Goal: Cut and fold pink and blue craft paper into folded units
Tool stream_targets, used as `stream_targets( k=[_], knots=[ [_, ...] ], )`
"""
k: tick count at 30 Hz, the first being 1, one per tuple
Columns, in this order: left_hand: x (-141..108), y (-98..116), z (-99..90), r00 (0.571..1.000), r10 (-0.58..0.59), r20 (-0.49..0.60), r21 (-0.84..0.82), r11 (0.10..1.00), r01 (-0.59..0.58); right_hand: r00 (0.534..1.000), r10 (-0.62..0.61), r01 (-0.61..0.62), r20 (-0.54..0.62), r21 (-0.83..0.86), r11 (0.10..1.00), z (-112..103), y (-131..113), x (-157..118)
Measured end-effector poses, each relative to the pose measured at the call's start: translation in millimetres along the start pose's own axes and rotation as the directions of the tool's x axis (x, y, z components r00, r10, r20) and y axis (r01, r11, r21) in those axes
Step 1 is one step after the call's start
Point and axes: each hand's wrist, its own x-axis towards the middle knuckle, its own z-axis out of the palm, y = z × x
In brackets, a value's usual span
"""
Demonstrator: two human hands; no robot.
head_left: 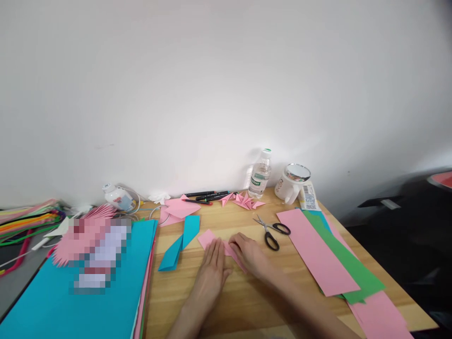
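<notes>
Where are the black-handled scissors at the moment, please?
In the head view, the scissors lie right of centre on the wooden table, between the right hand and the long pink strip, in front of the white mug.

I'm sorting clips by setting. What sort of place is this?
Probably a paper-craft spot, home or workroom I can't tell: a wooden table against a white wall. Black-handled scissors, folded pink pieces near the bottle and pink paper under the left hand suggest it.

Left hand [211,274] flat, right hand [250,253] curled
</notes>
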Motion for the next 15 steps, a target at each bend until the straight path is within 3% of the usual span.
stream_targets(
  k=[4, 7, 15],
  knots=[
    [6, 1, -9.1, 0.995, -0.003, 0.096, -0.011, 1.000, 0.004, 0.997, 0.022, -0.025, 0.074, 0.038, 0.999, 2, -2, 20],
    [9, 2, -14.7, 0.987, 0.010, 0.159, -0.044, 0.999, -0.003, 0.997, 0.041, -0.041, 0.065, 0.002, 0.999, 8, -1, 27],
    [7, 4, -22.2, 0.987, 0.001, 0.161, -0.193, 0.981, 0.030, 0.992, 0.097, -0.107, -0.085, -0.127, 0.986, 24, 22, -12]
  ],
)
